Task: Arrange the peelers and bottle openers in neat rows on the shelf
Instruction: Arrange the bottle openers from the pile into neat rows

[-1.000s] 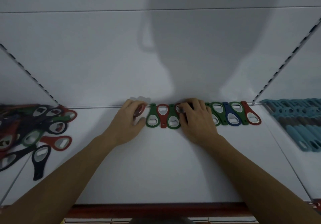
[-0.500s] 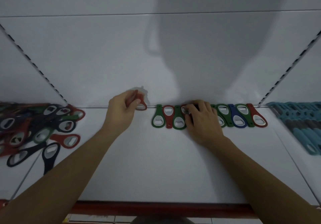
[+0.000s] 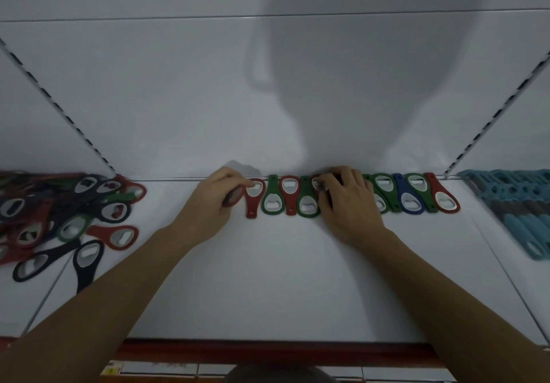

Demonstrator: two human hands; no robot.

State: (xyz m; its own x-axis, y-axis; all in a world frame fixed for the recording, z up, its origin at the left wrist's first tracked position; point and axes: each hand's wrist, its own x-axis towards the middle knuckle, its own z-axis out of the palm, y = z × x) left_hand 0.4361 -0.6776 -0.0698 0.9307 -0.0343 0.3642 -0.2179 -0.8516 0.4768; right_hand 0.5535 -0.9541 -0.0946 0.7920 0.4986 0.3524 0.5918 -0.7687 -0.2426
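- Left hand [image 3: 212, 204] pinched the head of the red bottle opener [image 3: 252, 204] at the row's left end.
- Right hand [image 3: 349, 204] pressed relaxed fingers onto the row of bottle openers [image 3: 412, 201] at the shelf [image 3: 282, 278] back edge.
- Pile of loose openers [image 3: 74, 219] lay left; teal peelers [image 3: 520, 213] lay right.

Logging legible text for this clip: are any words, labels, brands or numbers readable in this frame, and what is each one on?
No text can be read.
Yellow tag below the shelf: print too blurred to read.
Pale tags beside it: too blurred to read.
Openers and peelers: no marking shows.
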